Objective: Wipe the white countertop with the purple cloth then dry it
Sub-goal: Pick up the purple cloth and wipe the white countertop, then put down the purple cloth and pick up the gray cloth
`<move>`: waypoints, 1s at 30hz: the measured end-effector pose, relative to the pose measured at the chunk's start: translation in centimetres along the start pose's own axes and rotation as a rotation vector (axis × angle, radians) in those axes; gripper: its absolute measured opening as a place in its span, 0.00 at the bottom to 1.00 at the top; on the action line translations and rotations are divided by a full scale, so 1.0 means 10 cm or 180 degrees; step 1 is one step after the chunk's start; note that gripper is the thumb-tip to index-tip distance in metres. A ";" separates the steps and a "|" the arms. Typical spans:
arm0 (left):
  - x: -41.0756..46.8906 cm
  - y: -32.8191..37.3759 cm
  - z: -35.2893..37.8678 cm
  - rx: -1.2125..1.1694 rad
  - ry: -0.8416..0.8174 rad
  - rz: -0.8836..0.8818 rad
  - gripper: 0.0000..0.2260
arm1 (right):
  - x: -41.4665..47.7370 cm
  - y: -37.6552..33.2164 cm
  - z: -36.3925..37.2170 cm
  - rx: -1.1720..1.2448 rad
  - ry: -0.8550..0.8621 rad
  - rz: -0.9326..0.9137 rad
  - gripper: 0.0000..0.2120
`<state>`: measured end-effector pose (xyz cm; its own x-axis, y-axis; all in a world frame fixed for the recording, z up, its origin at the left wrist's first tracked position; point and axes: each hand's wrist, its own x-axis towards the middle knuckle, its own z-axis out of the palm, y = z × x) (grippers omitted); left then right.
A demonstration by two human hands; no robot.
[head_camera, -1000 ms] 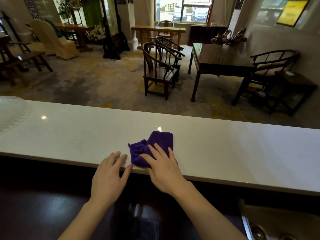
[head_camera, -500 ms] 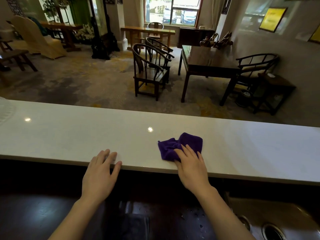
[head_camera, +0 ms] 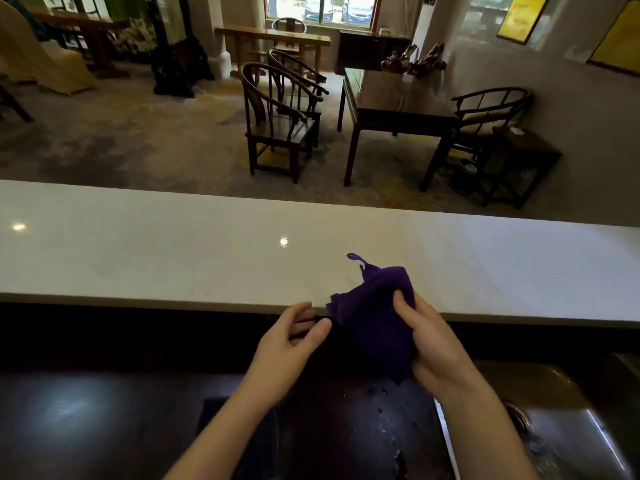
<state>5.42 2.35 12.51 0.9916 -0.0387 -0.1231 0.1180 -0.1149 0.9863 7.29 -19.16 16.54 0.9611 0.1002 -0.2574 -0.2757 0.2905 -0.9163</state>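
the right hand (head_camera: 438, 344) grips the purple cloth (head_camera: 375, 323) along its right side, thumb pressed across the front of the fabric and the other fingers wrapped behind it. the cloth is lifted off the surface and hangs bunched in front of the near edge of the white countertop (head_camera: 173, 247), its upper part overlapping the counter in view and its lower part dangling over the dark lower ledge (head_camera: 86, 420). a thin loop of fabric sticks up from its top corner. the left hand (head_camera: 292, 341) is just beside the cloth's left edge, fingers loosely curled and parted, thumb tip close to the fabric; whether it touches cannot be told. it holds nothing.

the countertop runs across the whole width, bare and glossy, with two small light reflections on it. water droplets dot the dark ledge under the cloth. a metal sink (head_camera: 568, 431) lies at the lower right. beyond the counter stand wooden armchairs (head_camera: 280, 123) and a dark table (head_camera: 394, 98) on a patterned carpet.
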 end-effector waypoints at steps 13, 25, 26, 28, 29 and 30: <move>-0.32 -1.33 0.65 -0.1127 -0.0440 -0.1359 0.12 | -0.37 1.28 -0.36 0.0176 0.0866 0.1140 0.15; -0.46 -1.85 0.64 0.0756 -0.0667 -0.1312 0.28 | -0.15 2.05 -0.56 -0.2565 0.1058 0.1111 0.12; -0.48 -1.82 0.58 0.0964 -0.0592 -0.1180 0.29 | -0.13 2.06 -0.53 -0.3056 0.1171 0.0990 0.17; -0.52 -1.76 0.43 0.1283 -0.0346 -0.0990 0.28 | -0.11 2.04 -0.40 -0.3854 0.1412 0.0626 0.27; -0.54 -1.73 0.34 0.1361 -0.0202 -0.0946 0.27 | -0.11 2.03 -0.30 -0.4023 0.1453 0.0358 0.30; -0.57 -1.70 0.25 0.1395 -0.0030 -0.0909 0.26 | -0.10 2.04 -0.19 -0.4111 0.1420 0.0088 0.31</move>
<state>-2.40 2.10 -3.86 0.9224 0.0461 -0.3835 0.3487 -0.5268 0.7752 0.71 -15.19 -2.49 0.9473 -0.2925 -0.1309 -0.3188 -0.8188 -0.4774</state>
